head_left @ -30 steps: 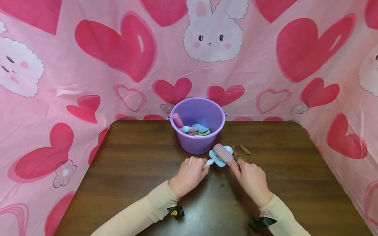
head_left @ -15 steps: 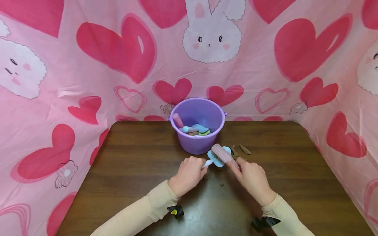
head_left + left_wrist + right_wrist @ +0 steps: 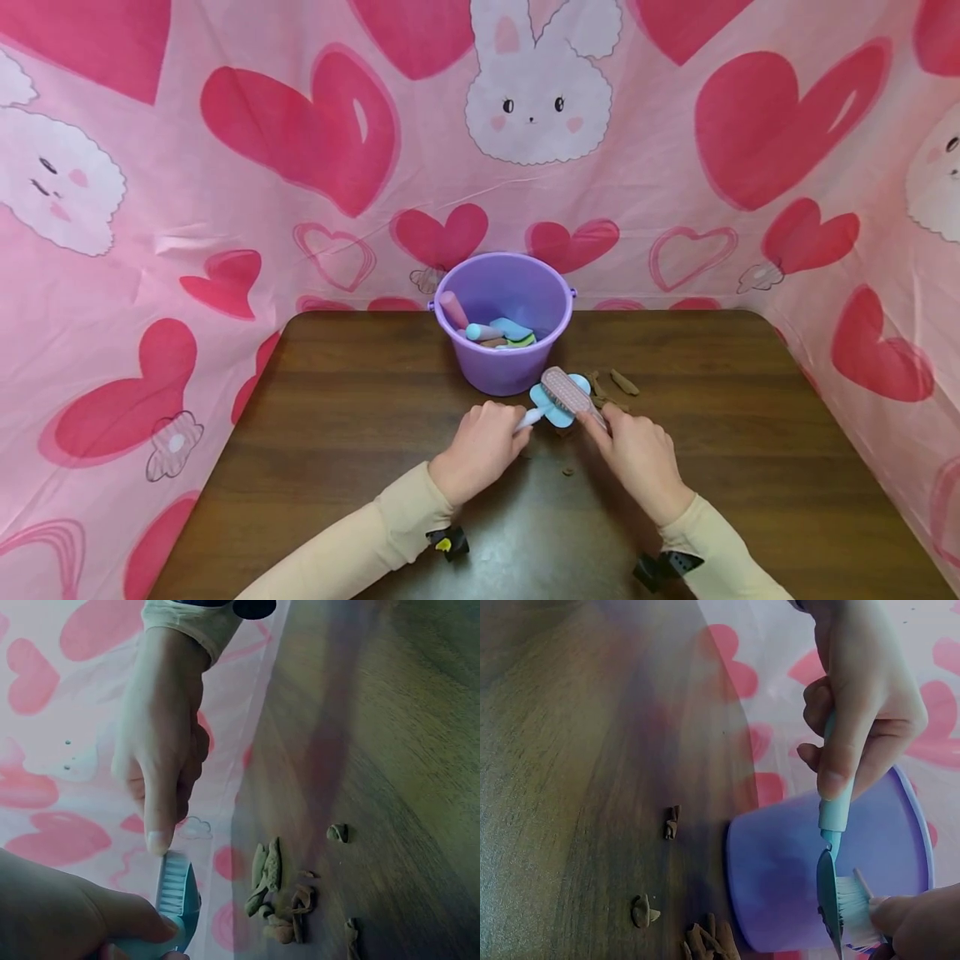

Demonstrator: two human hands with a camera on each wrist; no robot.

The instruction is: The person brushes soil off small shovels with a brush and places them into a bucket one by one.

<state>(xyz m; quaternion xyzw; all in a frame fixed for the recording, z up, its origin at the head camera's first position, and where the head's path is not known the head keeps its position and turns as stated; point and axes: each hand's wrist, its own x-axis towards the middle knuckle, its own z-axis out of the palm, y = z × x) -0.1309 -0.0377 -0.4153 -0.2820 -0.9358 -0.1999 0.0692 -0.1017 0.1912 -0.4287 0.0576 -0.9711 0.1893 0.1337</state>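
My left hand (image 3: 480,450) grips the pale handle of a small blue toy shovel (image 3: 828,892) with a flat, lobed head. From the right, my right hand (image 3: 647,465) holds a pinkish brush (image 3: 567,389) by its handle, the index finger extended along it. The brush's white bristles (image 3: 853,904) touch the shovel's face in the right wrist view. Dark specks show along the shovel's edge there. Both tools are held just above the table, in front of the purple bucket (image 3: 501,367). The brush covers part of the shovel's head in the head view.
Several brown scraps (image 3: 624,382) lie on the wooden table (image 3: 360,392) right of the bucket, and a small brown bit (image 3: 567,472) is nearer the front. Inside the bucket are a pink-handled item (image 3: 453,309), a light-blue piece (image 3: 512,328) and others. Pink printed cloth surrounds the table.
The brush slid slightly up-left over the shovel, then back a little. Both hands keep their holds, and the head view has shifted slightly.
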